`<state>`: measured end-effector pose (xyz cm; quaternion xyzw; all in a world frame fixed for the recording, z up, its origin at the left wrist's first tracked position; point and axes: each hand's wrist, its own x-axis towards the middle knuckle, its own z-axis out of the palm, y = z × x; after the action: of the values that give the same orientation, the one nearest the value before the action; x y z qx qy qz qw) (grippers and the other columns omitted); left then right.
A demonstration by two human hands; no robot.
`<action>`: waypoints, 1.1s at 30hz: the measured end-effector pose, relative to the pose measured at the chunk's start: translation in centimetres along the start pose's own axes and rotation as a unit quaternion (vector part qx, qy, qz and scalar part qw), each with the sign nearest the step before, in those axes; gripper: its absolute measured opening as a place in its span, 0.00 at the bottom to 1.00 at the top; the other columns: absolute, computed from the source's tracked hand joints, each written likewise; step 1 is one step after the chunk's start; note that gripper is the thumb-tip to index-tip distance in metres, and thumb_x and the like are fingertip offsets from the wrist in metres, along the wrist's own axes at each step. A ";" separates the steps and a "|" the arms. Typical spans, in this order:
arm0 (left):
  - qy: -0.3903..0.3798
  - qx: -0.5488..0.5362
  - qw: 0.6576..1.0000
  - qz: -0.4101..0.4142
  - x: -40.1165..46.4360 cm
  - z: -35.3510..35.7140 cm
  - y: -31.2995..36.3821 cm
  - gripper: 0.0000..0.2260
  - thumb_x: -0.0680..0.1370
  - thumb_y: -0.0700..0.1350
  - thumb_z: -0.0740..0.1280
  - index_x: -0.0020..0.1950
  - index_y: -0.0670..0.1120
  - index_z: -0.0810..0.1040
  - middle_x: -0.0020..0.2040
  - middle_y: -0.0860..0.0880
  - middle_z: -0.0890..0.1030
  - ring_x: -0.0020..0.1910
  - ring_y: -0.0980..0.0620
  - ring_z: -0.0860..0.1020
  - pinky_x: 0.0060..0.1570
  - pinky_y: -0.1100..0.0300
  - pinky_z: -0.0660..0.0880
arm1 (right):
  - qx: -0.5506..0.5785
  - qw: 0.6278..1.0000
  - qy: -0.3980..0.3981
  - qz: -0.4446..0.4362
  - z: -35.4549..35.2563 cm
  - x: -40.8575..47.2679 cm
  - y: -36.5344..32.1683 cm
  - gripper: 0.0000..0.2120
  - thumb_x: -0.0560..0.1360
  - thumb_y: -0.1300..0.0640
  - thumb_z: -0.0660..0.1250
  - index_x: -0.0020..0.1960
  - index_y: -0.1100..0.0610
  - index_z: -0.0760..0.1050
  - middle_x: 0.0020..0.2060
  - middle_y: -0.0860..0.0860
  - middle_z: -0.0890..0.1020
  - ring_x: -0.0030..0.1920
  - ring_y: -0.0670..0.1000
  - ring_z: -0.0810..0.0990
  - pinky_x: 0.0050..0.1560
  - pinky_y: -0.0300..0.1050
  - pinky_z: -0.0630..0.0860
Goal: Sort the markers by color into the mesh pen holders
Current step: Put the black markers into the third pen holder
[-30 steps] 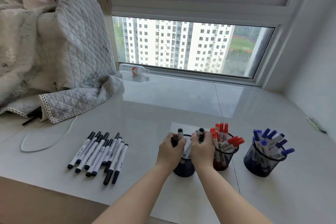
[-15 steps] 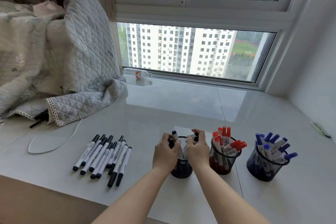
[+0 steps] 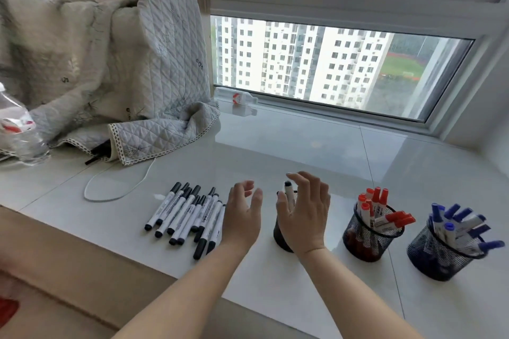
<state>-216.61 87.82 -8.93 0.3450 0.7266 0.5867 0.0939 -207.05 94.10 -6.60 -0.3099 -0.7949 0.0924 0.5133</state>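
At centre frame, a left hand [image 3: 242, 217] and a right hand [image 3: 304, 217] are hovering with fingers spread and holding nothing, flanking a mesh holder [image 3: 281, 237] of black markers [image 3: 288, 192]. More black-capped markers [image 3: 187, 215] are lying at left; red-marker holder [image 3: 366, 239] and blue-marker holder [image 3: 438, 256] are standing at lower right.

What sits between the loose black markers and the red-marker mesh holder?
Head view: the open left hand, open right hand, and black mesh pen holder with a black-capped marker.
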 end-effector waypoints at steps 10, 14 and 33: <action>0.058 0.374 0.924 -0.055 3.5 -10.9 -8.0 0.14 0.74 0.47 0.65 0.59 0.45 0.73 0.59 0.44 0.73 0.59 0.43 0.67 0.52 0.50 0.70 | 0.070 0.940 -0.313 0.114 7.6 -4.1 -4.1 0.08 0.77 0.56 0.58 0.53 0.53 0.74 0.48 0.48 0.79 0.46 0.48 0.74 0.45 0.42 0.70; 0.051 0.412 0.907 -0.071 4.8 -12.6 -10.0 0.17 0.75 0.51 0.63 0.61 0.45 0.71 0.61 0.42 0.71 0.60 0.42 0.66 0.52 0.49 0.70 | 0.043 0.911 -0.330 0.243 10.5 -4.7 -4.8 0.16 0.77 0.49 0.58 0.62 0.53 0.68 0.57 0.50 0.74 0.55 0.50 0.74 0.51 0.44 0.70; -0.021 0.455 0.868 -0.200 7.2 -13.0 -12.4 0.28 0.78 0.60 0.55 0.65 0.38 0.67 0.63 0.39 0.72 0.61 0.42 0.71 0.57 0.52 0.69 | -0.167 0.877 -0.368 0.262 14.3 -5.5 -5.5 0.24 0.75 0.42 0.55 0.62 0.59 0.65 0.59 0.54 0.70 0.60 0.55 0.68 0.59 0.48 0.64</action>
<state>-233.83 81.09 -14.60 0.2085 0.9644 0.1525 0.0572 -220.19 89.02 -14.71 -0.5316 -0.8198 0.1965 0.0817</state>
